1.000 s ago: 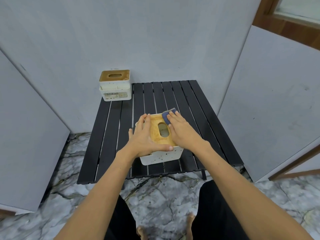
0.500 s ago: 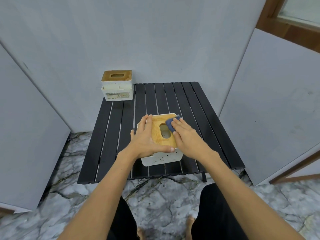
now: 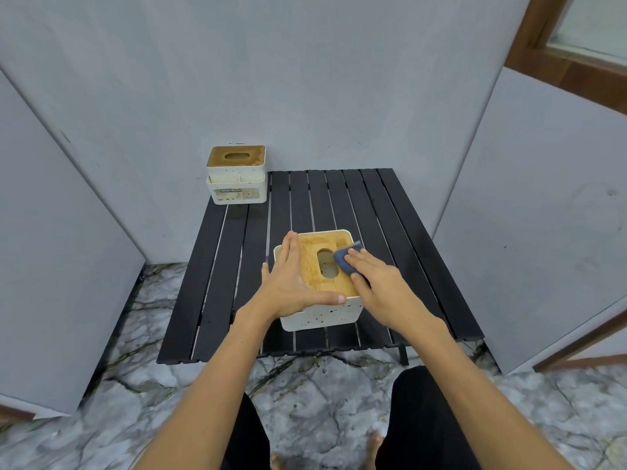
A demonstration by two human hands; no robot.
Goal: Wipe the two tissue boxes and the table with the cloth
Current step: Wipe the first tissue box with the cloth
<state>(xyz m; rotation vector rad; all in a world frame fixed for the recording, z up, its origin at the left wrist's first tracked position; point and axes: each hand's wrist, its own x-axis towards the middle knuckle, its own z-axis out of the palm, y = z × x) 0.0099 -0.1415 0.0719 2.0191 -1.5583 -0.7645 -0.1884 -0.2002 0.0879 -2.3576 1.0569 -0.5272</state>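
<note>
A white tissue box [image 3: 319, 315] with a wooden lid and an oval slot stands near the front of the black slatted table [image 3: 373, 212]. My left hand [image 3: 291, 283] lies flat along the lid's left side, its thumb stretched across the front edge. My right hand [image 3: 380, 283] presses a small blue cloth [image 3: 344, 257] onto the right part of the lid, beside the slot, with straight fingers. A second white tissue box [image 3: 236, 178] with a wooden lid stands at the table's far left corner, against the wall.
Grey wall panels close in the table at the back and on both sides. A marble floor [image 3: 322, 401] lies in front of the table, where my knees and bare feet show. A wooden frame stands at the right.
My right hand has drawn the blue cloth back from the lid's far edge toward me, along the right of the slot. My left hand has stayed on the box.
</note>
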